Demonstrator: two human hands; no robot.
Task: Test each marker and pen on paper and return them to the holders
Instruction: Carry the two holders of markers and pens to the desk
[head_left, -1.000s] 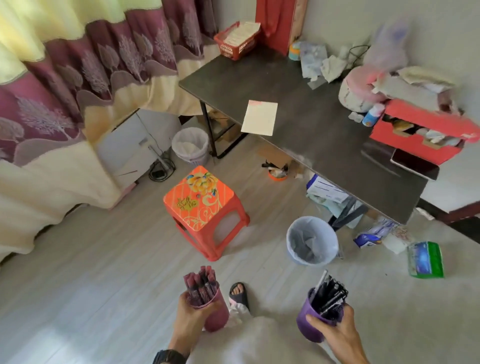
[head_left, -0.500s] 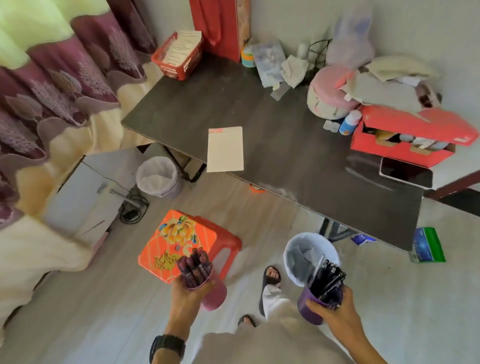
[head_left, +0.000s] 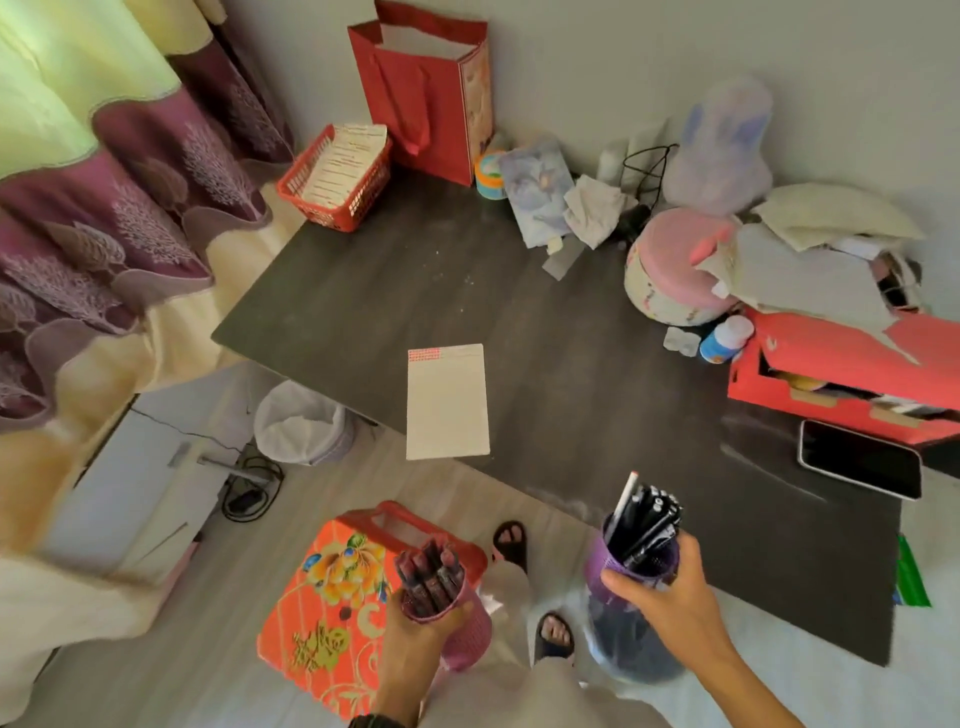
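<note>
My left hand grips a pink holder packed with several dark red markers. A purple holder full of black pens is held in my right hand. Both holders hang in the air near the front edge of the dark table. A blank sheet of paper lies on the table near its front edge, ahead of my hands and apart from them.
An orange flowered stool stands under my left hand, and a bin sits on the floor below my right. A phone, a red box, a red basket and clutter crowd the table's back and right. A white bin stands left of the table.
I have stepped closer to the table with both holders, so the table and paper now lie nearer. Both hands keep their grip.
</note>
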